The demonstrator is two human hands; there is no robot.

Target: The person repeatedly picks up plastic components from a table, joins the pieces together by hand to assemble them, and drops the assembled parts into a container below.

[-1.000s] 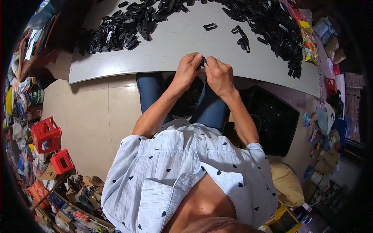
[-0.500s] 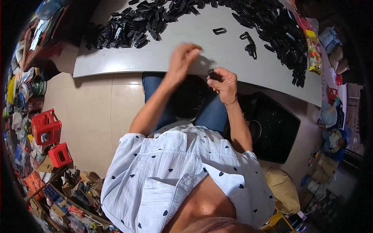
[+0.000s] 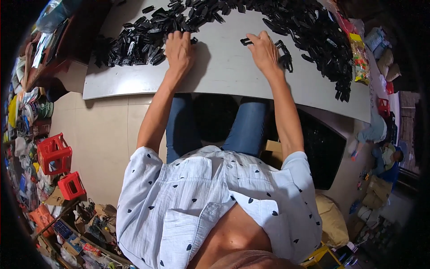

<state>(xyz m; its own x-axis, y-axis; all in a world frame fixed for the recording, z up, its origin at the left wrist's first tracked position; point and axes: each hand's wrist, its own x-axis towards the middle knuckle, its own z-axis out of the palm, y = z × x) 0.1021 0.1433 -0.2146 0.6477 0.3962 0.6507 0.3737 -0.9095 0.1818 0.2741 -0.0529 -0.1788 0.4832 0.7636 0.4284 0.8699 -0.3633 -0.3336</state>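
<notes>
My left hand is at the inner edge of the left heap of black plastic parts. Its fingers bend down toward the tabletop, and one small black plastic piece pokes out beside them, apparently gripped. Across the table, my right hand hovers low over a slim black plastic frame, thumb and forefinger spread above it; part of the frame is hidden. Close to the right wrist lies another jointed black piece.
More black parts are heaped along the right side of the pale table. A colourful packet lies at its right edge. Red stools and piled clutter stand at left; a person is seen far right.
Both hands have parted and moved forward over the table, left hand to the left heap, right hand to the loose frame. The black piece formerly in my right hand is no longer visible there.
</notes>
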